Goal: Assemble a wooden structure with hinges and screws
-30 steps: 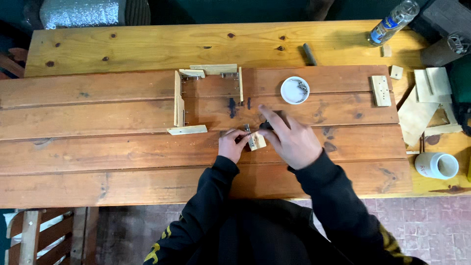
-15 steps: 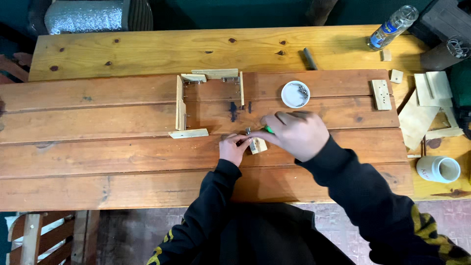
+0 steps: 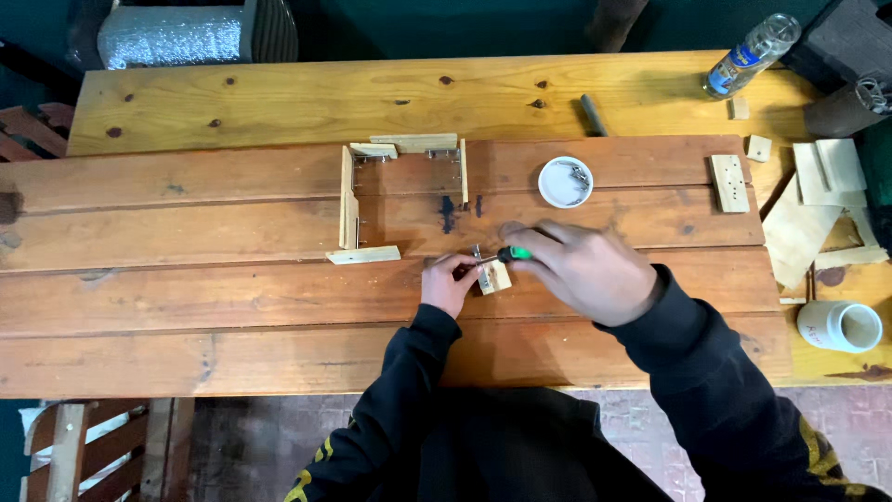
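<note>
The small wooden block point(image 3: 494, 276), pinched in the left hand point(image 3: 448, 284), takes a metal bracket under the green-handled screwdriver point(image 3: 509, 253) gripped in the right hand point(image 3: 585, 271), while the hinged wooden frame point(image 3: 395, 197) farther on the worktop point(image 3: 186, 297) seems only partly assembled.

Matt reddish planks point(image 3: 232, 307) carry a pale raw-wood block point(image 3: 495, 277) bearing a shiny metal bracket point(image 3: 478, 257).

Soft, even daylight, faint shadows, sharp focus, slight bending at the edges.

Wooden workbench point(image 3: 232, 307): hinged frame point(image 3: 372, 200), dish point(image 3: 565, 181), bottle point(image 3: 751, 54).
</note>
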